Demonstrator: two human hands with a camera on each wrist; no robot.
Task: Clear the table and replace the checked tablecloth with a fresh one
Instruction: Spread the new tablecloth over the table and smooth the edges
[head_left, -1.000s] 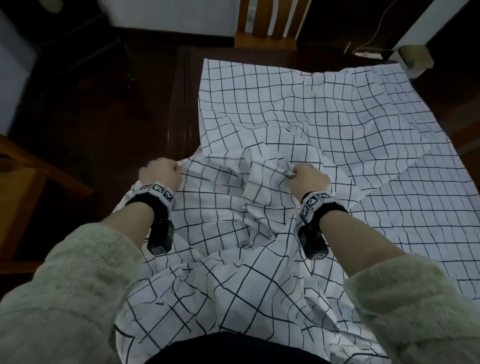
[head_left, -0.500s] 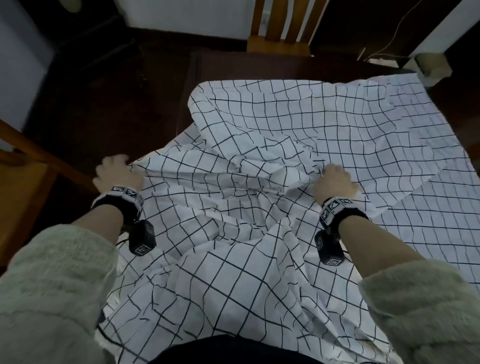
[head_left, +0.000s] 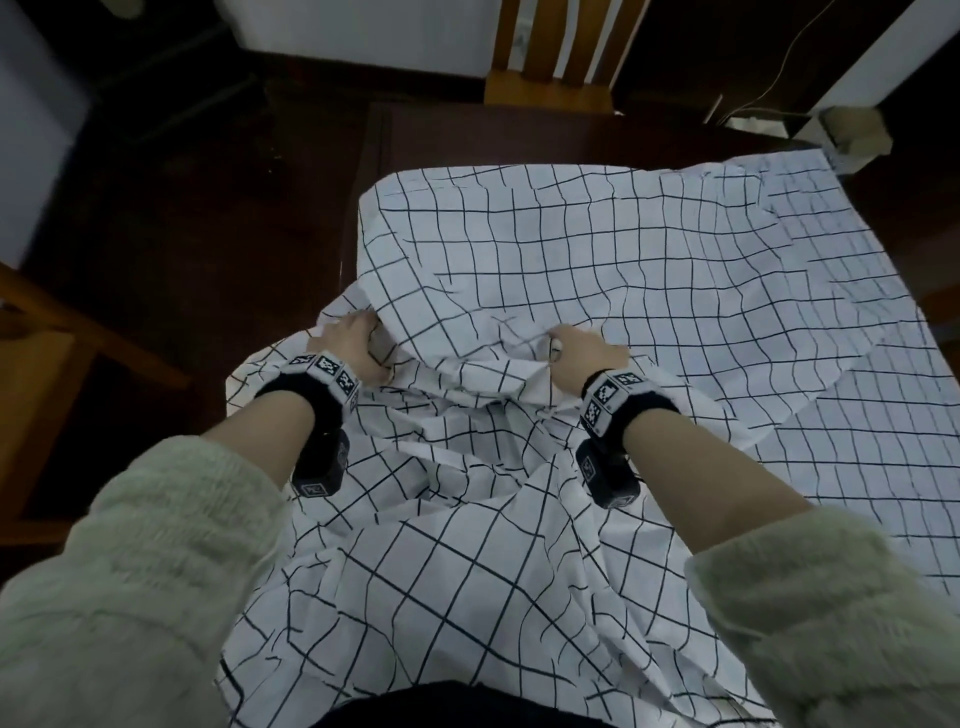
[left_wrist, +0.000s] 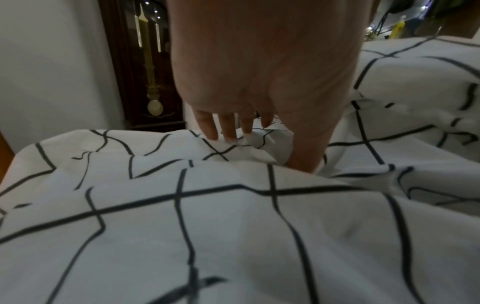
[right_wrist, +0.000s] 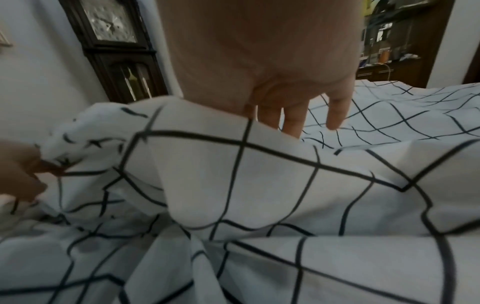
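Observation:
The white tablecloth with a black grid (head_left: 597, 249) lies crumpled on the dark wooden table (head_left: 571, 135), its near part bunched and hanging towards me. My left hand (head_left: 353, 343) grips a raised fold at the cloth's left side; in the left wrist view its fingers (left_wrist: 228, 127) curl into the bunch against the thumb. About two hand-widths to the right, my right hand (head_left: 582, 353) grips another gathered fold. In the right wrist view its fingers (right_wrist: 291, 119) reach down behind that fold, and the thumb is hidden by cloth.
A wooden chair (head_left: 550, 67) stands at the table's far side and another (head_left: 31, 374) at my left. A beige object (head_left: 857, 135) sits by the far right corner. A tall pendulum clock (left_wrist: 150, 67) stands against the wall. Dark floor lies left of the table.
The cloth's far edge has slid towards me, baring more table. My left hand swung out to the left edge, then came back in onto a fold. The right hand kept its hold.

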